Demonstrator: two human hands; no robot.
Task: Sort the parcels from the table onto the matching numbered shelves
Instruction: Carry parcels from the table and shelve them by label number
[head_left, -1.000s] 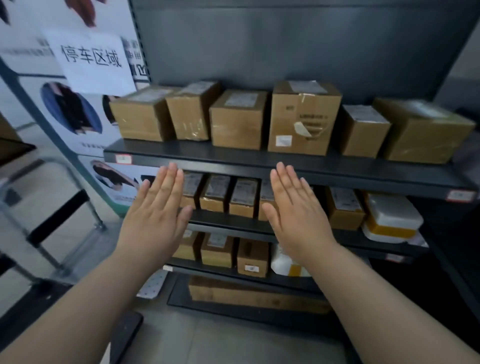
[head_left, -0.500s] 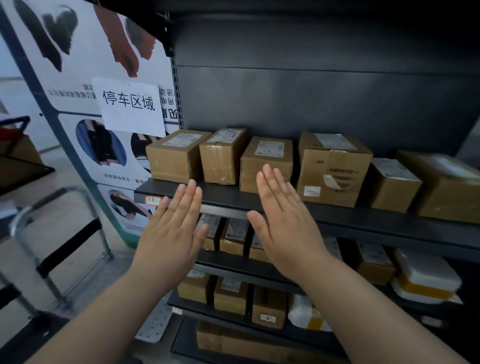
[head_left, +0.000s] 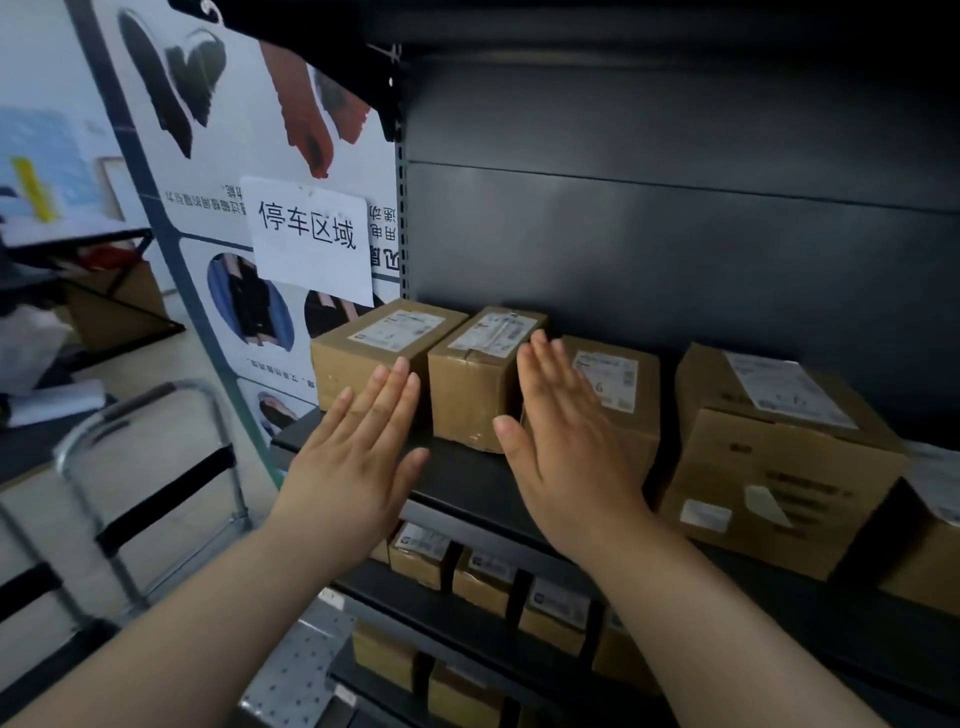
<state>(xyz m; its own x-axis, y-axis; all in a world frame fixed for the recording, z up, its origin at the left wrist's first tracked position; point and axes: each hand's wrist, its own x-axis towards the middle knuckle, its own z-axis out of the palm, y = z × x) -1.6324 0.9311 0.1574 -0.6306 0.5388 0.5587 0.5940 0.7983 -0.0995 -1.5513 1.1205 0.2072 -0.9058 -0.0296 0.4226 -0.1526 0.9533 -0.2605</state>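
Note:
Both my hands are held out flat with straight fingers in front of a dark metal shelf, and neither holds anything. My left hand hovers before the leftmost cardboard parcel. My right hand covers the front of the third parcel, just right of the second parcel. A larger carton stands further right on the same shelf. Whether either hand touches a box cannot be told.
Lower shelves hold several small labelled boxes. A printed panel with a white paper sign closes the rack's left side. A metal trolley frame stands on the floor at left. A table is far back left.
The view has risen and moved closer to the rack, so the upper shelf of parcels now sits at hand height. Both hands stay flat and empty, now in front of the upper parcels.

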